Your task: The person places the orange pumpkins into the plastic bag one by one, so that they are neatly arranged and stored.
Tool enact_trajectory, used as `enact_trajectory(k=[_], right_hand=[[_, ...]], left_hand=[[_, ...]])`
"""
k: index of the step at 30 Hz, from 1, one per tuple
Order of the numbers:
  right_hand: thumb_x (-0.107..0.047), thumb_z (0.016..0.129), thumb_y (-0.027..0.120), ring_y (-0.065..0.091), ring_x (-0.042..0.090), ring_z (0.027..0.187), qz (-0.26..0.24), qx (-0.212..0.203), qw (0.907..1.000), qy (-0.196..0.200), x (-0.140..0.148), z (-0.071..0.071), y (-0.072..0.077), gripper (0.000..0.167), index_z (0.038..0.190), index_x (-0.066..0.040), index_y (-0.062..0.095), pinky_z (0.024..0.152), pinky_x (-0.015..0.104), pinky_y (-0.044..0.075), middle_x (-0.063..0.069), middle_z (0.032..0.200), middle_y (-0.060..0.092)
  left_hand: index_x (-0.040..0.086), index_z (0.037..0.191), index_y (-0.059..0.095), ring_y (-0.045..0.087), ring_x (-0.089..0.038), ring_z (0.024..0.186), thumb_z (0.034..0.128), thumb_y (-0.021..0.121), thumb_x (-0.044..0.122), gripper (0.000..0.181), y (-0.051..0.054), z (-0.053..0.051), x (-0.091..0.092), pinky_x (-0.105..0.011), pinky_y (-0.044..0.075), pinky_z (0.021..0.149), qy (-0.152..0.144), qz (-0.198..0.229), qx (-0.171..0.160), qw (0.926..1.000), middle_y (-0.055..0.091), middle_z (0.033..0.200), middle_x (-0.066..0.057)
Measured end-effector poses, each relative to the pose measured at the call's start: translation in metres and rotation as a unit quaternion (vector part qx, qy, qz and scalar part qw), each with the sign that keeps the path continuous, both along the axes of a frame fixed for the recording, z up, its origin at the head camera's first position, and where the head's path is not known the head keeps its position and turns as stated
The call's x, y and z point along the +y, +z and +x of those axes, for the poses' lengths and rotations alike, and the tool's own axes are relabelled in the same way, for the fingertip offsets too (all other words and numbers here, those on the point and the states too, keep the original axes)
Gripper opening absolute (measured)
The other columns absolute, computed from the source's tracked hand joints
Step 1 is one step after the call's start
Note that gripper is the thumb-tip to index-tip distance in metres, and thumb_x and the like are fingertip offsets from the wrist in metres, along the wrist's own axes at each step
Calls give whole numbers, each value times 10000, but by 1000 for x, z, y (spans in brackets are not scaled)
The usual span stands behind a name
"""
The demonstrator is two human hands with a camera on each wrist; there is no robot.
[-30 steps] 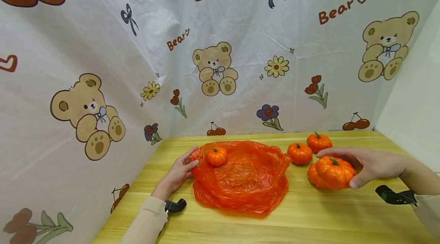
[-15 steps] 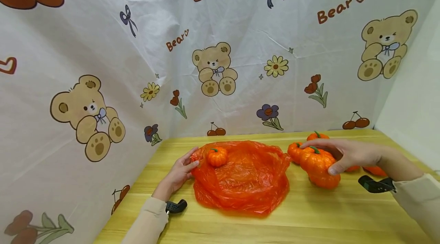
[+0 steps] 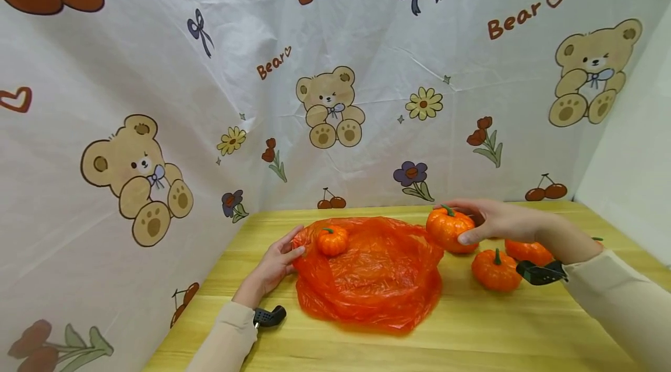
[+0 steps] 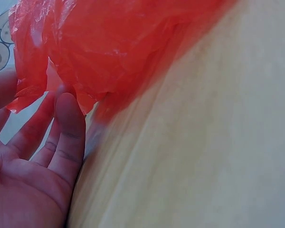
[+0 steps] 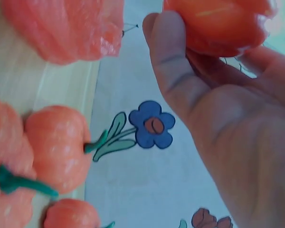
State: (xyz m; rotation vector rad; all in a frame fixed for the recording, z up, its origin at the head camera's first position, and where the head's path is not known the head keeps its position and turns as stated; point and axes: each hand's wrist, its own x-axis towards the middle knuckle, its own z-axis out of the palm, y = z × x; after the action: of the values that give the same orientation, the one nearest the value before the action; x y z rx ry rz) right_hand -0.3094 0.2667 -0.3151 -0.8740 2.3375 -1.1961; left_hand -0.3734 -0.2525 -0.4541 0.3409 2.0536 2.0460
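Note:
My right hand (image 3: pixel 500 222) grips a small orange pumpkin (image 3: pixel 449 231) with a green stem, above the table at the right rim of the bag. In the right wrist view the same pumpkin (image 5: pixel 218 26) lies between thumb and fingers. An orange-red plastic bag (image 3: pixel 369 302) lies spread with its mouth open. Inside it, near the left rim, sits one pumpkin (image 3: pixel 332 240). My left hand (image 3: pixel 272 264) holds the bag's left edge; in the left wrist view the crumpled bag edge (image 4: pixel 31 80) lies between thumb and fingers.
Right of the bag stands a pumpkin (image 3: pixel 496 271), with another pumpkin (image 3: pixel 528 252) behind it, partly covered by the right wrist. More orange shows past the forearm. The wooden table (image 3: pixel 325 351) meets a bear-patterned cloth (image 3: pixel 362 180) at its back and left.
My right hand has carried its pumpkin left and slightly up, from among the other pumpkins to the bag's right rim. The left hand and the bag have stayed nearly still.

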Motion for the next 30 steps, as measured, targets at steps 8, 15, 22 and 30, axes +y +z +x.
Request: enact_trajectory(k=[8,15,22,30], right_hand=[[-285,945,753,587,289,1280,186,247,9981,-534,-22,-11,-2,856,1615,-56,271,1031,350,522,202,1512,506],[-337,923,774,593,299,1267,13,-94,9964,-844,-45,-15,-1,895,1621,-104,264,1071,498,511,212,1530,475],[-346,921,774,633,287,1200,-182,-259,9949,-955,-70,-22,0,898,1617,-102,263,1058,518,518,223,1527,472],[-321,898,810,667,257,1086,-369,-366,9926,-1096,-102,-36,-1,875,1575,-59,323,945,439,583,221,1426,556]], left_hand=[[302,1618,350,659,-152,1023,1023,646,158,679,-2,-1,1,-292,605,749,43,32,9,10000,404,1575,-215],[300,1610,366,660,-153,1004,1026,642,156,662,-2,-1,1,-295,607,730,67,68,14,10000,430,1550,-204],[299,1626,328,648,-135,1017,1034,632,164,679,-1,1,0,-278,602,753,-73,5,18,10000,384,1583,-225],[308,1618,348,649,-141,1011,1026,645,168,677,-1,1,1,-276,599,738,-1,8,28,10000,405,1578,-210]])
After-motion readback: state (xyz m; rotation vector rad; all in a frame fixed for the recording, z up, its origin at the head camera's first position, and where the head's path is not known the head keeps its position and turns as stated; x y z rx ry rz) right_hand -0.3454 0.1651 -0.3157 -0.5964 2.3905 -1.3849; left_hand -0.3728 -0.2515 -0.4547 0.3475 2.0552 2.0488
